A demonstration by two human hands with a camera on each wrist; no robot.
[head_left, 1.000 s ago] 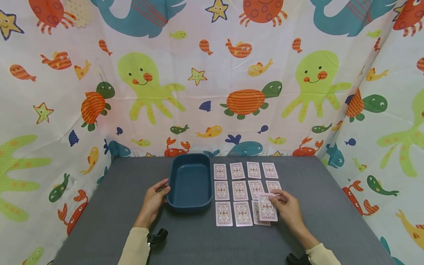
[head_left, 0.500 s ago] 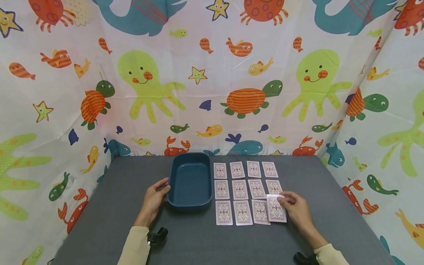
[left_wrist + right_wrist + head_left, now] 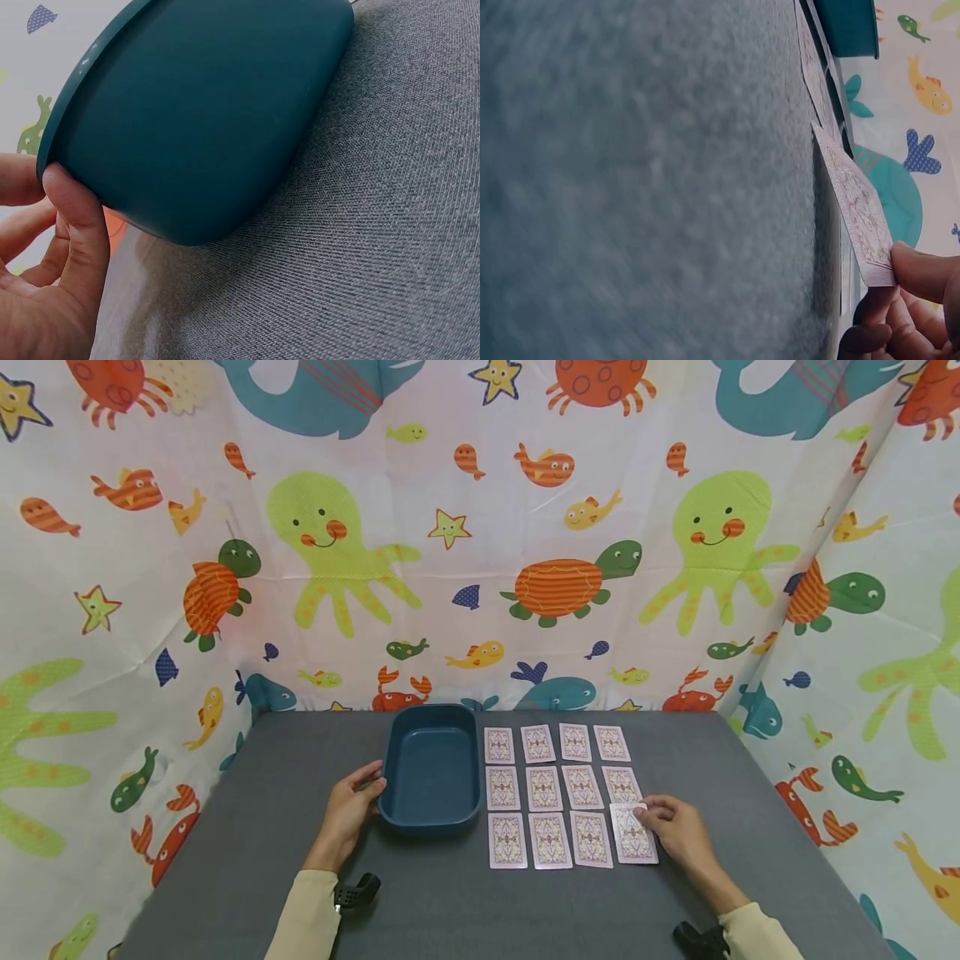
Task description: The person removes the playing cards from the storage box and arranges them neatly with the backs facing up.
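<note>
My right hand (image 3: 680, 832) pinches a patterned playing card (image 3: 632, 837) by its upper right edge, at the right end of the nearest row. In the right wrist view the card (image 3: 857, 208) is tilted, with a shadow under it and the thumb (image 3: 924, 274) on its printed back. Beside it lies another face-down card (image 3: 591, 840). At the left, my left hand (image 3: 348, 810) grips the rim of a dark teal tray (image 3: 390, 818), thumb on the outside. The left wrist view shows the tray's outer wall (image 3: 195, 127) close to the thumb.
Several face-down cards (image 3: 543, 788) lie in three rows right of the tray, on a grey table (image 3: 442, 902). A curtain with sea animals (image 3: 465, 585) stands behind the table and along its sides.
My right hand has moved the card rightward, from over the third card of the nearest row to that row's right end. The left hand has stayed on the tray.
</note>
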